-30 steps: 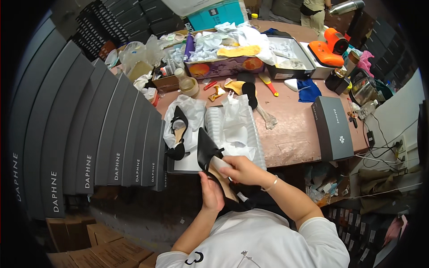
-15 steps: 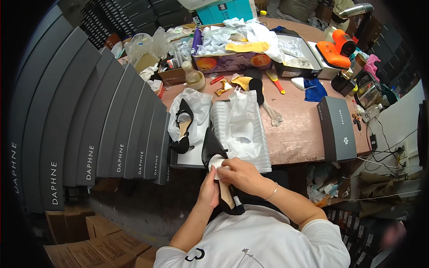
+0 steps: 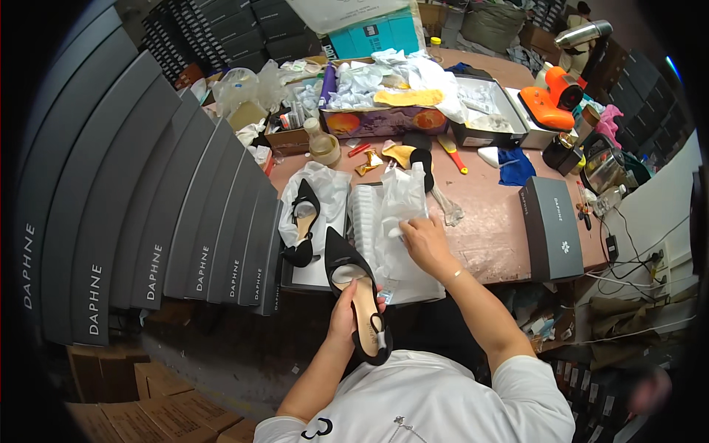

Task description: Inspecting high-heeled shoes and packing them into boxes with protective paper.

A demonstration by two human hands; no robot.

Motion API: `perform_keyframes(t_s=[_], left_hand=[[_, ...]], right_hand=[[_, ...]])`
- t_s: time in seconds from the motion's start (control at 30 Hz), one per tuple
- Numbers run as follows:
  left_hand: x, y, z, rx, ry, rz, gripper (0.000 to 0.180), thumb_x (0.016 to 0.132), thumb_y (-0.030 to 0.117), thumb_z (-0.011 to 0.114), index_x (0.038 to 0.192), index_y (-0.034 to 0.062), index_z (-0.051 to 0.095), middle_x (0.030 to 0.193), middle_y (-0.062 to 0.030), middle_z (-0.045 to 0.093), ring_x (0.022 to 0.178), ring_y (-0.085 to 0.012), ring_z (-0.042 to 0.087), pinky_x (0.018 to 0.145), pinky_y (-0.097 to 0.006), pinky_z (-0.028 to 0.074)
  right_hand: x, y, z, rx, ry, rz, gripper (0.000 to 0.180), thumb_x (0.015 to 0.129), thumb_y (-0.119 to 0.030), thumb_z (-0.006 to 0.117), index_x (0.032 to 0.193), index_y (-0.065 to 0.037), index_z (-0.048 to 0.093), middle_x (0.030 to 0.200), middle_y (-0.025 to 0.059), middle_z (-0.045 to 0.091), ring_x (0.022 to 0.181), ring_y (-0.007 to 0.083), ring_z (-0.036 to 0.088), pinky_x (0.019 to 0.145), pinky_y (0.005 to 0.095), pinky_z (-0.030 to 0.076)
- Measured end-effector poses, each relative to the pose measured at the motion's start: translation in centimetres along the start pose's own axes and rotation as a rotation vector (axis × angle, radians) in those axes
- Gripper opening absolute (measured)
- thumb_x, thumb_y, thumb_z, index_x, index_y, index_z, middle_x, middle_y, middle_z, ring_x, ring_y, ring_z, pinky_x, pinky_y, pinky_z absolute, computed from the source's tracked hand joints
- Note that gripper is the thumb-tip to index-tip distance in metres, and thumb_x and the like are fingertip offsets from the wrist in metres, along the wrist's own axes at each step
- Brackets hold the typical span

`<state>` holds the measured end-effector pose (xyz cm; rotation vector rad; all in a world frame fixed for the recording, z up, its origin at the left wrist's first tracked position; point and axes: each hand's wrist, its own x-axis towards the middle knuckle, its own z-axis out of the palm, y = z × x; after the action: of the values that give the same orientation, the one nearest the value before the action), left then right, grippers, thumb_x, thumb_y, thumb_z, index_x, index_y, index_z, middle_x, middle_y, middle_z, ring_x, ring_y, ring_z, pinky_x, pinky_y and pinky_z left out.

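Note:
My left hand [image 3: 342, 316] is closed around a black pointed slingback shoe [image 3: 362, 299], held sole down above the table's near edge with its toe pointing away from me. White padding sits in its toe opening, and a small white wrap is on its strap. My right hand [image 3: 428, 247] reaches over the white sheets and pinches white tissue paper [image 3: 404, 193]; the fingertips are partly hidden. Beneath lies a ribbed white foam sheet [image 3: 365, 221]. The matching black shoe [image 3: 303, 214] rests on crumpled white paper in an open shoe box [image 3: 306, 276] to the left.
Dark grey shoe boxes [image 3: 177, 214] stand in a long row at left. Another grey box [image 3: 552, 229] is at right. Behind are a glass bottle [image 3: 322, 144], a paper-filled carton [image 3: 369, 122], a red-yellow brush [image 3: 454, 153], a blue cloth [image 3: 516, 167] and an orange device [image 3: 550, 101].
My right hand has left the shoe and moved right and away, onto the white paper. My left hand keeps the shoe, which now shows white padding inside its toe.

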<state>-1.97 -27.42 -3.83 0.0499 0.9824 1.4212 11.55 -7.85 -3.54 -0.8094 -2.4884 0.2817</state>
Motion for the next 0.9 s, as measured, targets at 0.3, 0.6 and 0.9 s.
perform_keyframes(t_s=[0.3, 0.6, 0.9], left_hand=[[-3.6, -1.4, 6.1, 0.009, 0.025, 0.202, 0.064, 0.096, 0.056, 0.042, 0.136, 0.0067, 0.039, 0.137, -0.0096, 0.045, 0.126, -0.022, 0.043, 0.105, -0.037, 0.034], [-1.7, -0.3, 0.8, -0.062, 0.014, -0.115, 0.074, 0.091, 0.068, 0.036, 0.112, 0.0018, 0.06, 0.074, -0.0066, 0.062, 0.062, -0.0158, 0.062, 0.057, -0.027, 0.052], [-0.4, 0.5, 1.8, -0.075, -0.038, 0.068, 0.061, 0.095, 0.06, 0.036, 0.121, 0.0072, 0.05, 0.109, -0.0088, 0.059, 0.098, -0.0202, 0.06, 0.081, -0.038, 0.052]], right_hand=[[-1.6, -9.7, -0.9, 0.264, 0.134, -0.107, 0.051, 0.071, -0.012, 0.065, 0.12, -0.009, 0.053, 0.128, 0.0151, 0.048, 0.124, 0.0346, 0.043, 0.098, 0.0506, 0.035], [-0.2, 0.3, 0.9, -0.208, -0.268, 0.136, 0.035, 0.076, -0.023, 0.068, 0.104, -0.003, 0.061, 0.101, 0.0151, 0.065, 0.115, 0.0355, 0.052, 0.107, 0.0626, 0.018], [-3.2, -7.0, -4.3, 0.611, -0.104, 0.018, 0.038, 0.075, -0.011, 0.072, 0.11, -0.004, 0.057, 0.094, 0.0148, 0.061, 0.083, 0.0339, 0.062, 0.071, 0.0372, 0.051]])
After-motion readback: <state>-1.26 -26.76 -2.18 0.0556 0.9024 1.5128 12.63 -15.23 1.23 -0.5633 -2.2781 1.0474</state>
